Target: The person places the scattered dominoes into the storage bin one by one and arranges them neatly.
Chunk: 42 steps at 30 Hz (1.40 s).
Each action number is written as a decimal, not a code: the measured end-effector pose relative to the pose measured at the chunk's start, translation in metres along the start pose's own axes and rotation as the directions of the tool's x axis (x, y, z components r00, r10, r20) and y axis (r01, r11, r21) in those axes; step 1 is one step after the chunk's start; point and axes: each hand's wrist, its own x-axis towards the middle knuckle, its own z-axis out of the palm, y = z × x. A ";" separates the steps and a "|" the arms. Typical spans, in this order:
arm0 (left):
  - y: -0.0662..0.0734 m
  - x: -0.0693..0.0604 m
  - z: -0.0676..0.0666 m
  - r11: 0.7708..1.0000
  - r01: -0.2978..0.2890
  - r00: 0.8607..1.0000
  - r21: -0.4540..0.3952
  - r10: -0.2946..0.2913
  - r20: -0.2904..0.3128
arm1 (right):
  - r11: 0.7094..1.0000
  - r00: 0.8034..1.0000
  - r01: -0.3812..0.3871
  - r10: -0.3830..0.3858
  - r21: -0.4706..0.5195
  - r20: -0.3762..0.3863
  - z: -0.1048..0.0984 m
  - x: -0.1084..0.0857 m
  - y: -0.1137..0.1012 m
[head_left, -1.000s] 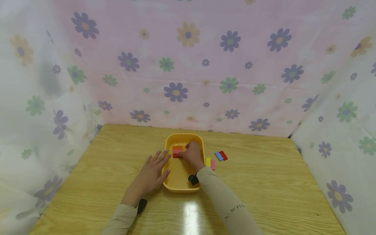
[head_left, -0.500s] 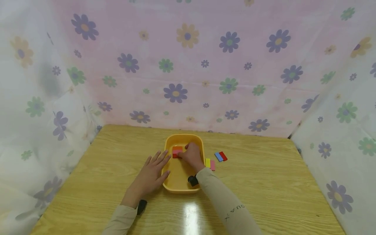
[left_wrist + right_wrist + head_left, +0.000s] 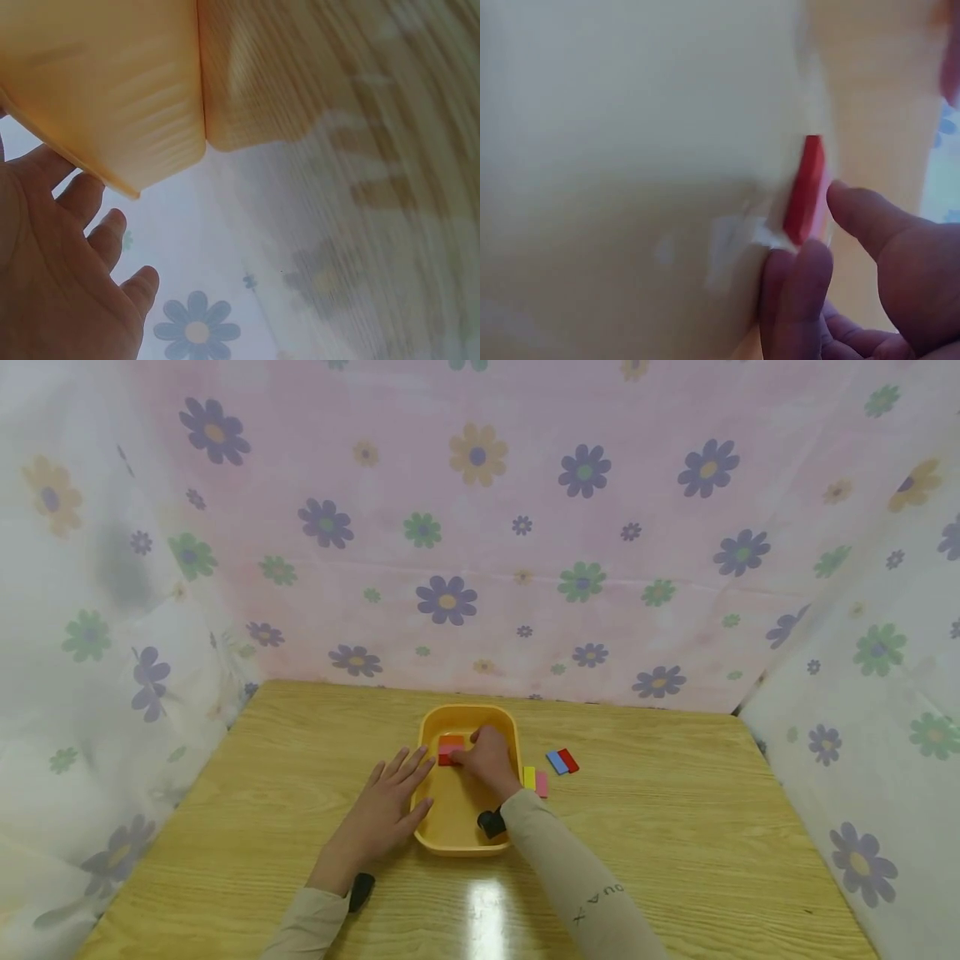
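Note:
In the head view, a yellow plastic tray point(image 3: 450, 827) lies on the table. Inside, near its far left, orange point(image 3: 452, 740), pink point(image 3: 447, 749) and red point(image 3: 445, 760) flat rectangular blocks sit side by side. My right hand point(image 3: 491, 762) reaches into the tray, its thumb over the pink block and its fingers curled at the blocks' right end. The right wrist view shows the red block point(image 3: 808, 187) edge-on between thumb and fingertips, with pink just behind it. My left hand point(image 3: 382, 810) lies spread along the tray's left rim, fingertips on it; in the left wrist view those fingers touch the tray wall point(image 3: 112, 90).
Right of the tray, a yellow block point(image 3: 529, 778) and a pink block point(image 3: 542, 784) lie together by its wall. A blue block point(image 3: 557, 762) and a red block point(image 3: 568, 760) lie farther right. A flowered curtain point(image 3: 525, 552) closes off the back and sides.
Both hands keep nearly the same places. The head view has tilted slightly, and the blocks stay in their row.

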 end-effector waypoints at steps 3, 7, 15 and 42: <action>0.000 0.000 -0.001 1.000 0.000 1.000 0.009 0.000 0.002 | 0.999 0.999 -0.029 0.028 0.022 0.046 -0.007 -0.002 -0.004; 0.000 -0.001 -0.002 1.000 0.006 1.000 0.020 -0.006 0.010 | 0.997 0.995 -0.017 0.010 0.074 0.097 -0.028 -0.007 -0.013; -0.001 -0.001 -0.003 1.000 0.001 1.000 -0.004 -0.001 0.007 | 0.927 0.995 0.093 -0.095 0.363 -0.012 -0.083 -0.020 -0.008; 0.004 -0.009 -0.002 1.000 -0.019 0.999 -0.019 0.019 -0.026 | 0.949 0.967 -0.036 0.112 0.314 -0.228 -0.127 -0.048 0.123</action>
